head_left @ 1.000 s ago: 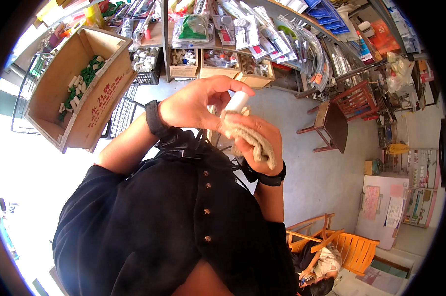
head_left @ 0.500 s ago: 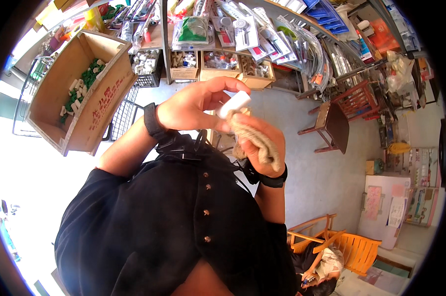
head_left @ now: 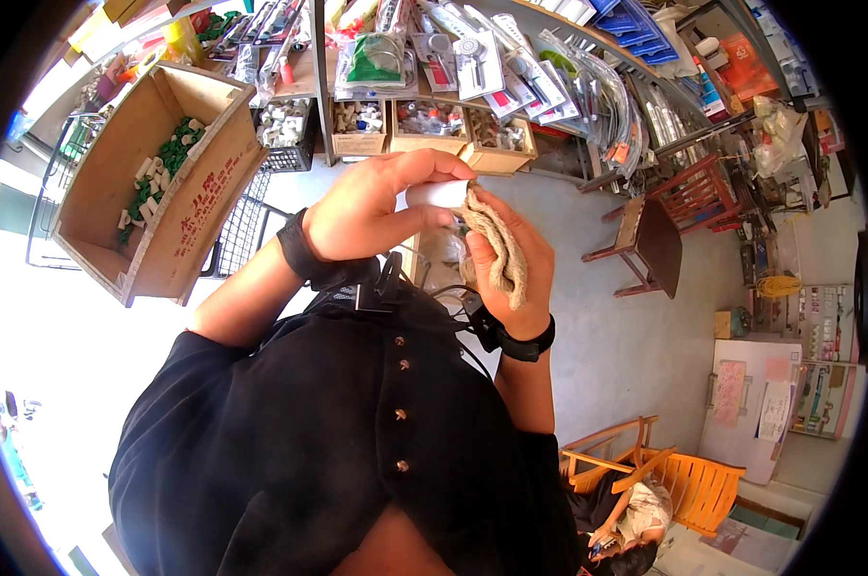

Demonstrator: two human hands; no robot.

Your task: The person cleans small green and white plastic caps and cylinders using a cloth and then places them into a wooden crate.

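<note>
In front of my chest, my left hand (head_left: 376, 206) grips a short white plastic tube (head_left: 436, 195) between thumb and fingers. The tube lies roughly level, its right end meeting a folded tan cloth (head_left: 499, 252). That cloth is held by my right hand (head_left: 525, 274), its fingers wrapped round it and pressing it against the tube's end. Part of the tube is hidden behind my left thumb and inside the cloth. Both wrists wear black bands.
A wooden box (head_left: 199, 206) with white and green fittings stands at left on a wire basket (head_left: 237, 230). Shelves ahead carry packaged goods and cardboard boxes of small parts (head_left: 429, 120). A dark wooden chair (head_left: 645, 235) stands right; a person (head_left: 636, 518) sits at lower right.
The white tube has turned from slanting up to nearly level and shifted left in my left hand. My right hand and the cloth have swung more upright around its right end.
</note>
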